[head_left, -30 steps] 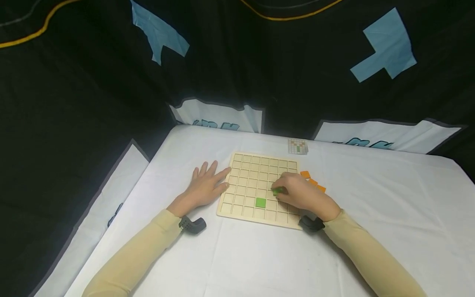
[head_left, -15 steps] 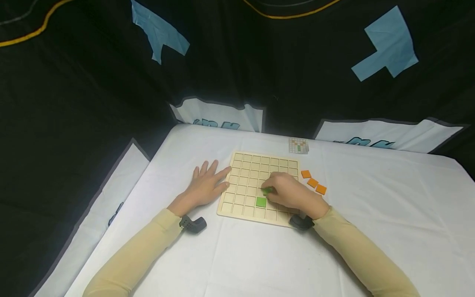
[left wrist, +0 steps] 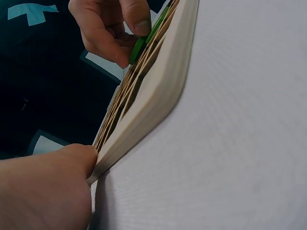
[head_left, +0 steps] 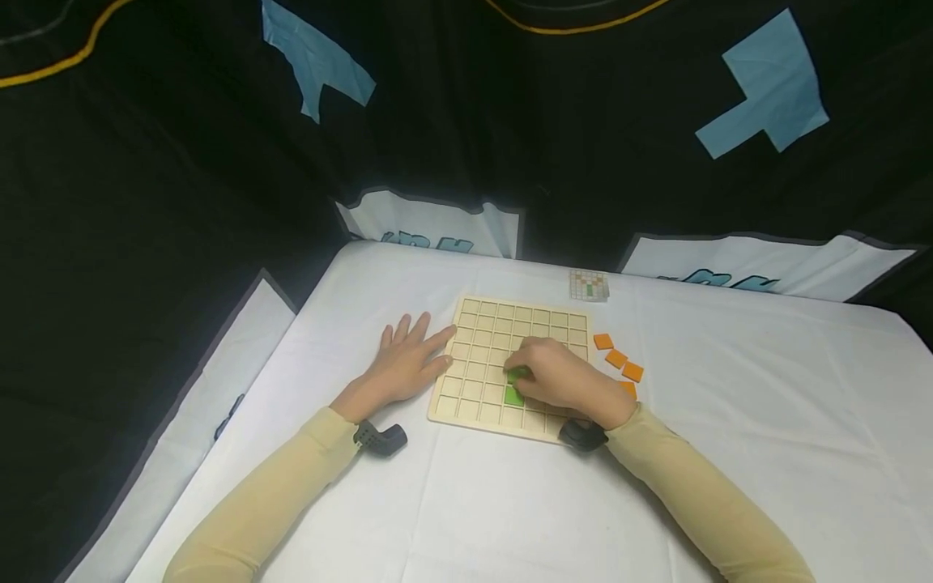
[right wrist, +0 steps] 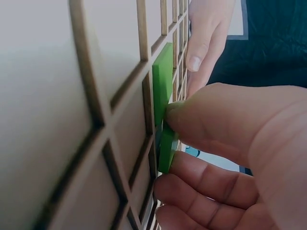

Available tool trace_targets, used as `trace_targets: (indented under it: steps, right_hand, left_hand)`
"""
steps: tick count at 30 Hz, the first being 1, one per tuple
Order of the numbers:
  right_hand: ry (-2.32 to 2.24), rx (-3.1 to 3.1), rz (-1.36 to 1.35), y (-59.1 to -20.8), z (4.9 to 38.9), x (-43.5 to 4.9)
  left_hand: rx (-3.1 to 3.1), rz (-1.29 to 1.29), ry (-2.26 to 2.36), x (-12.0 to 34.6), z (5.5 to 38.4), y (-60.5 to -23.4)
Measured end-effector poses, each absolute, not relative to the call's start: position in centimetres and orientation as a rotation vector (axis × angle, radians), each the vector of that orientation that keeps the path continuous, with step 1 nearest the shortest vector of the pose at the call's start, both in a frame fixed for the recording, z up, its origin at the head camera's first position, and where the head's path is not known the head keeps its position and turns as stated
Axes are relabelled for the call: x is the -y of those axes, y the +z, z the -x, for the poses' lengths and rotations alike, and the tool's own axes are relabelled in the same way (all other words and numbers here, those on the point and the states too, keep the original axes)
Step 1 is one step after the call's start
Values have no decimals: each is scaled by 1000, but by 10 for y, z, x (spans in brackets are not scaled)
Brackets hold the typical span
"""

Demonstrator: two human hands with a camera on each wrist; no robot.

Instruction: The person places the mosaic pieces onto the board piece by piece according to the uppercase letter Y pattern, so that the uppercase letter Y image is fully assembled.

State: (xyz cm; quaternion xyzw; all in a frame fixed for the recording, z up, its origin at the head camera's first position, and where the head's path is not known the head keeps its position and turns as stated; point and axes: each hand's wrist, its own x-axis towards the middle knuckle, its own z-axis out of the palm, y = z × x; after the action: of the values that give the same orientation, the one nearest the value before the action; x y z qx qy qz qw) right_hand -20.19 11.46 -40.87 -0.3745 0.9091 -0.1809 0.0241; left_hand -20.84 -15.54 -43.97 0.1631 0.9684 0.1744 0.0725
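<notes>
A pale wooden grid board point(head_left: 477, 356) lies on the white-covered table. One green square tile point(head_left: 513, 396) sits in a cell in its lower middle. My right hand point(head_left: 555, 374) pinches a second green tile point(right wrist: 167, 148) between thumb and fingers. In the right wrist view that tile is tilted at the cell just beyond the seated one, with its lower edge right at the grid ridges. My left hand point(head_left: 399, 368) lies flat with fingers spread, its thumb and index finger touching the board's left edge.
Several orange tiles point(head_left: 615, 358) lie loose to the right of the board, the nearest partly behind my right wrist. A small stack of pattern cards point(head_left: 589, 286) rests beyond the board's far right corner. Black cloth point(head_left: 568, 146) hangs behind the table.
My right hand has moved left across the board with the green tile and come down just beyond the seated tile. Another orange tile shows beside the wrist. My left hand has stayed in place.
</notes>
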Motion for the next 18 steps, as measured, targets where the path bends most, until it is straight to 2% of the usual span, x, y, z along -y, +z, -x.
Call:
trace_targets:
  steps: [18]
  right_hand:
    - [-616,-2796,1119,-411,203,-115]
  left_hand:
    - [-2914,-492,514,155,209,-438]
